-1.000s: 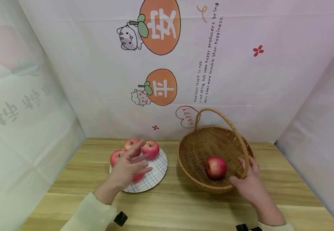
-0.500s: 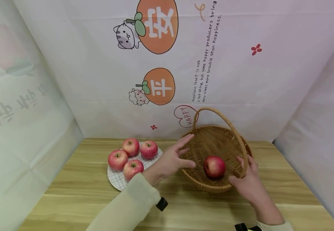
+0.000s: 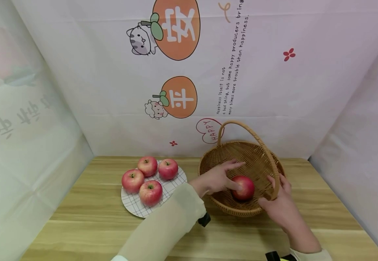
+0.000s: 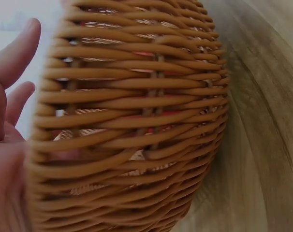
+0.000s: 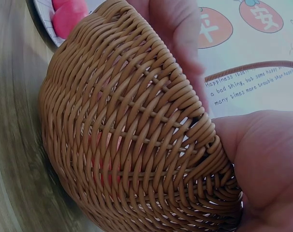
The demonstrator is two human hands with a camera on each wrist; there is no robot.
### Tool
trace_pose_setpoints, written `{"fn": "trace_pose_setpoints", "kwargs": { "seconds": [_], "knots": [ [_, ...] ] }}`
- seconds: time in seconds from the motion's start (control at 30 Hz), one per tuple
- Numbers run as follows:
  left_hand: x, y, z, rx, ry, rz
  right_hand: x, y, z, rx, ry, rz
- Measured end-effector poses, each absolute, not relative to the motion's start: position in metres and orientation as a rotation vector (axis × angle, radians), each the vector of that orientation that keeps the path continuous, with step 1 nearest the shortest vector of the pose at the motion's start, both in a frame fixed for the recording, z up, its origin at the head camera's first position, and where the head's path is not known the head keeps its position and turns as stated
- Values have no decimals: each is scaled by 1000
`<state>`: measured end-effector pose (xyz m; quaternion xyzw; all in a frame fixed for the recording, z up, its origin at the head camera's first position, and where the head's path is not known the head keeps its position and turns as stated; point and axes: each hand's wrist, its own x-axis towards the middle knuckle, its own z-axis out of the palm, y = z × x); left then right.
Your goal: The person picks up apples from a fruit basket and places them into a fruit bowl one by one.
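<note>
A wicker basket (image 3: 241,212) with an arched handle stands right of centre, tilted toward me. In it lies one red apple (image 3: 247,188). My left hand (image 3: 216,178) reaches over the basket's left rim, fingers extended, its thumb overlapping the apple in the head view. From the left wrist, the woven basket side (image 4: 137,106) hides much of that hand (image 4: 6,121). At the right rim, by the foot of the handle, my right hand (image 3: 282,204) grips the basket. The right wrist view has this hand (image 5: 270,159) at the rim, the apple showing red through the weave.
A round plate with a checked pattern (image 3: 131,207) sits to the left on the wooden table (image 3: 87,217). Several red apples (image 3: 151,193) rest on it. A printed white cloth (image 3: 257,72) hangs close behind the table, with pale cloth at both sides.
My left hand has moved right, from over the plate across to the inside of the basket beside the apple. The right hand keeps its grip, and the basket stays put.
</note>
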<state>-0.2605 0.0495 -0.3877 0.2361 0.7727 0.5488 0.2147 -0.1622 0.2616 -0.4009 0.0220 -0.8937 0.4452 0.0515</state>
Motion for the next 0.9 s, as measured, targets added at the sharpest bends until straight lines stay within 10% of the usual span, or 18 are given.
{"fn": "trace_pose_setpoints", "kwargs": {
  "seconds": [0.9],
  "knots": [
    [-273,68,-405,796,2516,952,-162,261,-401,57,-2724,1359]
  ]
}}
